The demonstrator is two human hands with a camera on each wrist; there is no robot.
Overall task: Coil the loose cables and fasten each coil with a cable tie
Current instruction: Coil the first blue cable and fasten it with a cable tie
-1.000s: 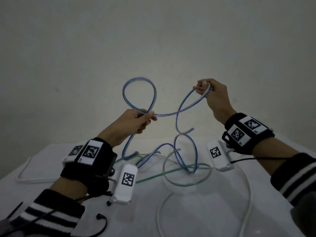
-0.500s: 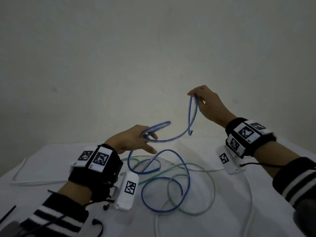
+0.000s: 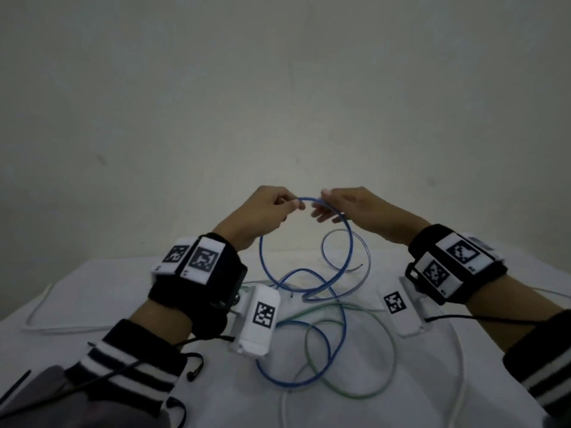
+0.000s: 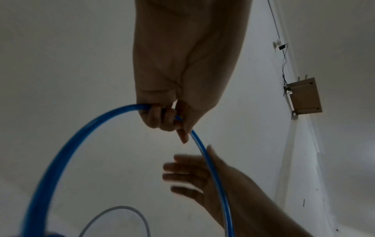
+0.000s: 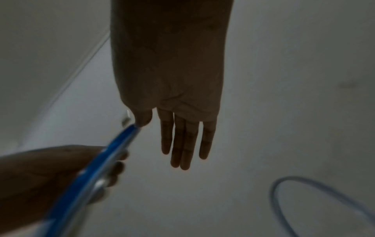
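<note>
A blue cable (image 3: 350, 245) forms one upright loop above the white table (image 3: 123, 288), and its remaining turns lie loose on the cloth. My left hand (image 3: 268, 211) grips the top of the loop with curled fingers (image 4: 160, 118). My right hand (image 3: 346, 205) is right beside it, fingers straight (image 5: 182, 144). The blue cable (image 4: 81, 128) runs between that hand's thumb and fingers, and the thumb touches it (image 5: 142, 118). In the right wrist view the blue cable (image 5: 91, 173) crosses in front of my left hand (image 5: 50, 168).
A green cable (image 3: 392, 359) and a pale grey-blue cable (image 3: 367, 261) lie tangled with the blue turns at mid-table. White cables lie at the front right (image 3: 460, 381) and far left (image 3: 40, 304). A thin black strip (image 3: 17, 386) lies at the front left.
My left hand rose and my right hand came down and left, so both now meet at the top of one loop. The right hand's fingers straightened out.
</note>
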